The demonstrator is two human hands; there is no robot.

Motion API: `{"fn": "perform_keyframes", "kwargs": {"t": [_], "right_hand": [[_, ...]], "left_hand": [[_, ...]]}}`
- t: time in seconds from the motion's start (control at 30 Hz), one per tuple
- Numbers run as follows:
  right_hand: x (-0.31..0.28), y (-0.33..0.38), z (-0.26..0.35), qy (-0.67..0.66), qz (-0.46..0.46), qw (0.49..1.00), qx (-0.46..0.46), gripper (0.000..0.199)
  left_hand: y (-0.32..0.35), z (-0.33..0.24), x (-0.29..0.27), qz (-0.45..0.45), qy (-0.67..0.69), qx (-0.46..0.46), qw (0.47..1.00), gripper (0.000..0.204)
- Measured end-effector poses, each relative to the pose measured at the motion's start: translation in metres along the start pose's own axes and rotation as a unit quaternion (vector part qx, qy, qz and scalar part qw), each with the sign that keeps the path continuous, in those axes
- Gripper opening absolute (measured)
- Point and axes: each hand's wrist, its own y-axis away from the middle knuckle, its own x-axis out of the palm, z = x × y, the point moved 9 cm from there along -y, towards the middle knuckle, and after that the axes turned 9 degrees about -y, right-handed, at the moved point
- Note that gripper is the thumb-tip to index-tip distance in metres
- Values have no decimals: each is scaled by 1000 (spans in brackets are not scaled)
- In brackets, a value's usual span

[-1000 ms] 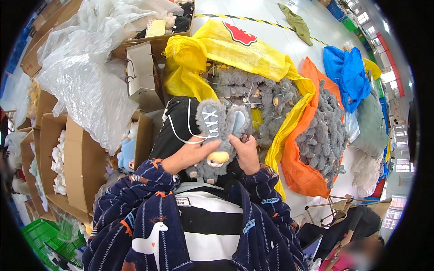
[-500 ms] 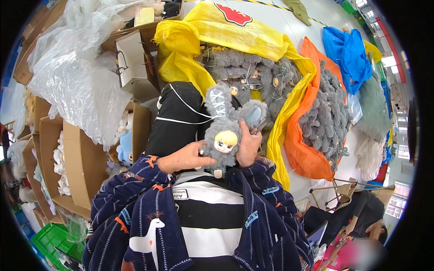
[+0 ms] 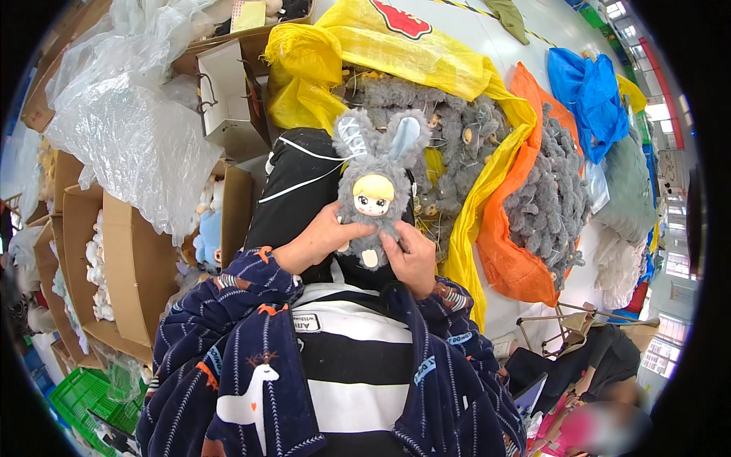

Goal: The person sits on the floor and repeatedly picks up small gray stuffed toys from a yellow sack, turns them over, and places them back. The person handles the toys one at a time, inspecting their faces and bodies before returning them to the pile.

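Left hand (image 3: 324,242) and right hand (image 3: 413,257) cover plush doll (image 3: 373,199) sides.

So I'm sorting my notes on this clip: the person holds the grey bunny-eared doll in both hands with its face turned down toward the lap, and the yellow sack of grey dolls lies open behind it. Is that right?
Not quite. In the head view the grey bunny-eared doll is upright with its face turned toward the camera, not down. The rest holds: the left hand and the right hand both grip it, and the yellow sack of grey dolls lies open behind.
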Motion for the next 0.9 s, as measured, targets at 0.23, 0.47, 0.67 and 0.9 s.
{"fn": "perform_keyframes", "kwargs": {"t": [0.23, 0.47, 0.67, 0.9], "right_hand": [[26, 17, -66, -518, -104, 766, 365, 19], [-4, 7, -35, -311, -63, 908, 272, 30], [6, -1, -27, -117, -31, 980, 155, 18], [3, 17, -51, -408, -55, 862, 296, 23]], "left_hand": [[-12, -6, -7, -73, -51, -2, 996, 36], [-20, 6, -12, -71, 66, 5, 995, 38], [-18, -6, -6, -51, 106, 13, 993, 44], [-19, -8, -4, -7, 120, -35, 992, 43]]}}
